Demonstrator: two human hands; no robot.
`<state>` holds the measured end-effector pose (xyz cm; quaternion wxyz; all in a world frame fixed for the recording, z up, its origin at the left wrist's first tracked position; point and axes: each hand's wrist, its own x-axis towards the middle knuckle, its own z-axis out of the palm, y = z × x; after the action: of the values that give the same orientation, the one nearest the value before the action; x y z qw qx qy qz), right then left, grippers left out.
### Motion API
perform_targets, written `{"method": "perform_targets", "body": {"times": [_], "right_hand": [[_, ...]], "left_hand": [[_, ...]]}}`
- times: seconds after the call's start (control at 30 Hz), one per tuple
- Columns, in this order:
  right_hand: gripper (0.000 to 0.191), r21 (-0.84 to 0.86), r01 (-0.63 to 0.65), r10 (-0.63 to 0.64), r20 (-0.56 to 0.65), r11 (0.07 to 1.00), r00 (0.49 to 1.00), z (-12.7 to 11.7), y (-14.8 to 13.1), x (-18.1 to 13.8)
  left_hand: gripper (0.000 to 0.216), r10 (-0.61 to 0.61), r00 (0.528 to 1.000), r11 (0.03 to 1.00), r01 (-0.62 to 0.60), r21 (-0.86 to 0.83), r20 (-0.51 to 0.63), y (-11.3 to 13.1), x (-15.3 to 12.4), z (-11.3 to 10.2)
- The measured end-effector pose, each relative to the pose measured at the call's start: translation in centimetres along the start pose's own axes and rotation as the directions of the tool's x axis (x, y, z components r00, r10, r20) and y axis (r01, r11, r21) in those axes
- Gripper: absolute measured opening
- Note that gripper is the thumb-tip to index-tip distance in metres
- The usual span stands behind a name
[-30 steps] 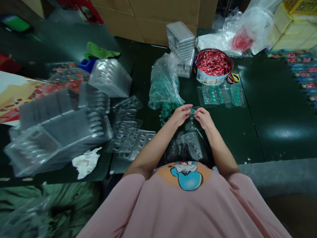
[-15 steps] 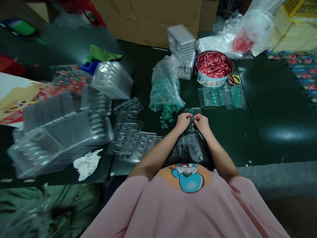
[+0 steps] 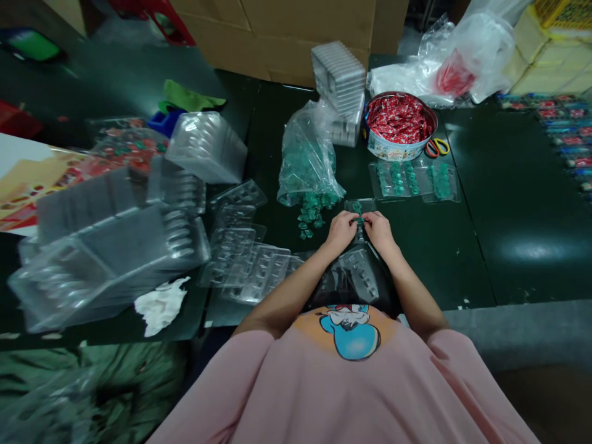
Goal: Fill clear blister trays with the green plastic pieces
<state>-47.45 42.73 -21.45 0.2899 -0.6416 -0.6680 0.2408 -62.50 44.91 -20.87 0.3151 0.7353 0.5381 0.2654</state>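
My left hand [image 3: 343,228] and my right hand [image 3: 378,229] meet over a clear plastic blister tray [image 3: 369,204] in front of me. Their fingertips pinch a small green translucent piece [image 3: 359,220] between them, over the tray's row of pockets. Another green piece shows in the pocket farther from me. Just left of my hands lie loose green pieces [image 3: 311,217], spilling from a clear plastic bag [image 3: 307,145]. More trays [image 3: 356,271] lie close to my body, below my wrists.
Filled trays [image 3: 396,179] lie to the right, below a round tin [image 3: 400,151] of red wrapped packets and scissors [image 3: 437,147]. Stacked empty trays [image 3: 120,246] crowd the left, near a crumpled white tissue [image 3: 161,306]. A cardboard box [image 3: 296,37] stands behind.
Both hands stay over the same tray. The fingers have shifted slightly lower around the green piece, with the right hand a touch farther right. The view has moved a little.
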Motion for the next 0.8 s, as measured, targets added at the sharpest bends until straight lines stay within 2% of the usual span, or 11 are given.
{"method": "perform_targets", "body": {"times": [0.13,0.33,0.57,0.67,0.8], "right_hand": [[0.029,0.052,0.018,-0.018,0.015,0.998,1.000,0.2,0.3,0.4],[0.025,-0.012,-0.039,0.040,0.083,0.999,0.996,0.4,0.3,1.1],[0.025,-0.134,0.143,-0.123,0.147,0.981,0.981,-0.3,0.0,1.6],[0.019,-0.184,0.144,-0.108,0.195,0.972,0.975,-0.1,0.4,2.2],[0.017,-0.168,0.118,-0.084,0.197,0.979,0.977,0.2,1.1,2.7]], "left_hand": [[0.018,-0.037,0.998,0.999,0.037,0.001,0.058,0.1,0.3,0.0],[0.019,-0.108,0.993,0.994,0.107,0.024,0.053,0.5,1.2,0.3],[0.032,-0.130,0.991,0.990,0.132,-0.039,0.043,0.1,0.8,0.3],[0.035,-0.116,0.992,0.993,0.118,-0.022,0.052,0.0,0.8,0.6],[0.038,-0.086,0.993,0.996,0.084,0.028,0.081,0.3,0.6,0.5]]}}
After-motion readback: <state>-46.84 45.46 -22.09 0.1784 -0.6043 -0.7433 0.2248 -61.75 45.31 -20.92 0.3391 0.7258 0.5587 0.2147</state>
